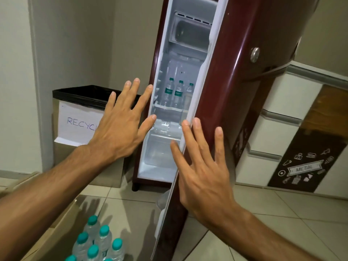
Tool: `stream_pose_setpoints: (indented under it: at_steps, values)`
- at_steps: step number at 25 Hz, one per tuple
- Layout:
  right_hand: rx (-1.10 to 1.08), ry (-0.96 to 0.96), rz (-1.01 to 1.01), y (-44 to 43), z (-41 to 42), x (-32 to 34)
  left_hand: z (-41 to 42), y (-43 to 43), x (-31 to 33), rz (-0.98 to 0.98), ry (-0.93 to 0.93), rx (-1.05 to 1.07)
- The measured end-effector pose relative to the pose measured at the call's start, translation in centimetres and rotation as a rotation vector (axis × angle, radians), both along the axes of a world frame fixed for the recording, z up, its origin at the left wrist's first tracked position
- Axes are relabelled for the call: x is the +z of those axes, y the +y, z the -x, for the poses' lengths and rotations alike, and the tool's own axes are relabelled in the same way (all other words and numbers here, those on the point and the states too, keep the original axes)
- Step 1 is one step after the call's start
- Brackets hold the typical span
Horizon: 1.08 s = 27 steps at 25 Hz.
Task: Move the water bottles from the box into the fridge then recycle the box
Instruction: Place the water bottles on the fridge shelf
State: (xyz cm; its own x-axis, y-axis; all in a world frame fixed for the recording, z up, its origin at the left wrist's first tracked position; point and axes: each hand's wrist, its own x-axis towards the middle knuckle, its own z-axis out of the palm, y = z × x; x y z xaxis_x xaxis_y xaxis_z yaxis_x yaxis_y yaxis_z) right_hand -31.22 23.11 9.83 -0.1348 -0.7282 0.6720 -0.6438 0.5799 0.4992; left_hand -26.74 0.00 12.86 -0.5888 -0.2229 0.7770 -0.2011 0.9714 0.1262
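Observation:
The maroon fridge (224,95) stands partly open, its door (231,76) swung toward me. Three water bottles (174,93) with teal caps stand on a shelf inside. My left hand (122,121) is raised with straight, spread fingers in front of the fridge's left edge and holds nothing. My right hand (199,162) is also spread flat, its fingertips at the inner edge of the door. Several more bottles (98,242) stand in the cardboard box (62,225) at the bottom left.
A lined cardboard bin (79,117) with a paper sign reading "RECYC..." stands left of the fridge against the wall. White drawer units (278,129) and a brown panel marked "METAL" (303,168) stand at the right. The floor (263,223) is tiled.

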Motion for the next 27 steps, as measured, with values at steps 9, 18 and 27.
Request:
stream_pose_setpoints:
  at_steps: [9,18,27]
  values:
    - [-0.030,-0.111,-0.055,2.4,-4.5,0.0,2.1,3.4,0.1,-0.022,0.020,-0.116]
    - [-0.560,-0.208,-0.111,-1.1,-1.7,8.6,4.6,6.7,0.9,-0.069,0.015,-0.199]
    - [-0.621,-0.195,-0.059,5.1,-1.9,8.3,5.8,9.3,1.4,-0.073,0.047,-0.261]
